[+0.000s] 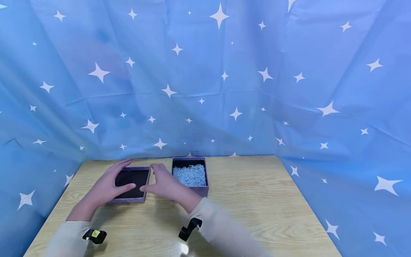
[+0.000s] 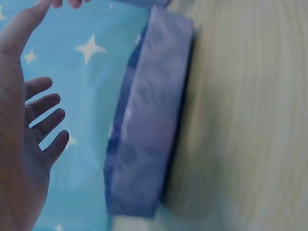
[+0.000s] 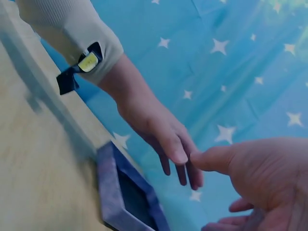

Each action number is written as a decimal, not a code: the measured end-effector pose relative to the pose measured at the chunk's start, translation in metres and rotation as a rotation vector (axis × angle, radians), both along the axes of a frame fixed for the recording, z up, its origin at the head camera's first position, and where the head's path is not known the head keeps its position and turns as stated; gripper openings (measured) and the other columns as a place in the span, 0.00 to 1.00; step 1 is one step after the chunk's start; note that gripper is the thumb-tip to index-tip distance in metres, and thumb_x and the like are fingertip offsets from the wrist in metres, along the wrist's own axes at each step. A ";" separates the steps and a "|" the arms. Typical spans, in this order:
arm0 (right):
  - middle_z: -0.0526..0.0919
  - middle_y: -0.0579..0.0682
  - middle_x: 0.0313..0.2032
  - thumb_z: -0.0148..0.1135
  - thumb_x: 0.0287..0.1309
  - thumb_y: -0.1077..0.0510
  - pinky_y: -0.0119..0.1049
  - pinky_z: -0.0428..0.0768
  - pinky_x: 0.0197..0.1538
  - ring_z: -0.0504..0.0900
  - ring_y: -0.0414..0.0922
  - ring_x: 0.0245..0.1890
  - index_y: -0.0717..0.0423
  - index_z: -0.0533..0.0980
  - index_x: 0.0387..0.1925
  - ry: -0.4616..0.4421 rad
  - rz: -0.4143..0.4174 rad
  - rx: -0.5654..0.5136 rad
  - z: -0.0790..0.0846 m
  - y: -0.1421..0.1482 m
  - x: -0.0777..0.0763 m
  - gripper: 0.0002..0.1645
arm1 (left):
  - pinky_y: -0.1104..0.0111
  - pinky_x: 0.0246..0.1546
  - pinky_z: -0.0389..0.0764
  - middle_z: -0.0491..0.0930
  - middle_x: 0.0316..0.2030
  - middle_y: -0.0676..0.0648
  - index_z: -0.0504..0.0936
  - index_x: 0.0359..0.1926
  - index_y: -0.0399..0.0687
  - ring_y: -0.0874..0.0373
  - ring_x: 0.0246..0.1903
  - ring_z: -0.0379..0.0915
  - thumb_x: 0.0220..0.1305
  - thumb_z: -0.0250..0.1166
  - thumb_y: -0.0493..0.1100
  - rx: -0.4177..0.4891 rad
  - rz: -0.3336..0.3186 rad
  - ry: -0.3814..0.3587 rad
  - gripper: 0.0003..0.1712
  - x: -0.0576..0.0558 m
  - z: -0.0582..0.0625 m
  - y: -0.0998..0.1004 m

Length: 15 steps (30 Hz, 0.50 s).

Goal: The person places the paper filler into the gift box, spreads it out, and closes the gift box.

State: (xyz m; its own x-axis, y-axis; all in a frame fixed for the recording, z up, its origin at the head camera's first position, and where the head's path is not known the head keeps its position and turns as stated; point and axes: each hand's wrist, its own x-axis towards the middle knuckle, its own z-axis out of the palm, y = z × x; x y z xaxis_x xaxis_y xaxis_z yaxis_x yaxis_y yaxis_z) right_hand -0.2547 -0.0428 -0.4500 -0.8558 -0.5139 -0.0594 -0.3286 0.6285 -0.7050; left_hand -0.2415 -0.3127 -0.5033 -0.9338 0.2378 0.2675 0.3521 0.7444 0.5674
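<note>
A shallow purple box lid [image 1: 138, 175] lies hollow side up on the left of the table, its inside dark. My left hand [image 1: 107, 184] hovers over its left part, thumb and fingers spread apart. Over its right edge is my right hand [image 1: 165, 184], fingers relaxed and holding nothing. In the right wrist view, both hands are raised above the lid [image 3: 111, 192], the left hand [image 3: 156, 125] facing the right hand [image 3: 269, 178]. The left wrist view has the lid's patterned side [image 2: 151, 110] next to the left hand [image 2: 29, 130], with a gap between them.
Just right of the hands stands a deeper purple box [image 1: 201, 191] filled with blue shredded paper [image 1: 190, 175]. Both sit on a wood-grain table [image 1: 250, 207]. A blue curtain with white stars [image 1: 205, 78] hangs behind and along the sides.
</note>
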 end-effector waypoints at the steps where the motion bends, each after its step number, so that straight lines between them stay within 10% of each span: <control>1: 0.71 0.50 0.76 0.79 0.67 0.37 0.41 0.82 0.66 0.80 0.43 0.68 0.52 0.62 0.86 0.001 -0.006 0.017 -0.002 -0.004 0.002 0.58 | 0.23 0.68 0.63 0.62 0.81 0.30 0.65 0.84 0.40 0.24 0.78 0.57 0.68 0.81 0.54 0.003 0.009 -0.002 0.54 0.001 -0.002 -0.004; 15: 0.73 0.50 0.70 0.88 0.55 0.39 0.40 0.82 0.65 0.77 0.42 0.67 0.53 0.63 0.85 -0.010 -0.138 0.020 -0.062 -0.039 0.010 0.65 | 0.23 0.65 0.67 0.51 0.81 0.21 0.55 0.85 0.29 0.15 0.75 0.54 0.67 0.81 0.51 0.105 0.050 -0.109 0.61 0.021 -0.036 -0.038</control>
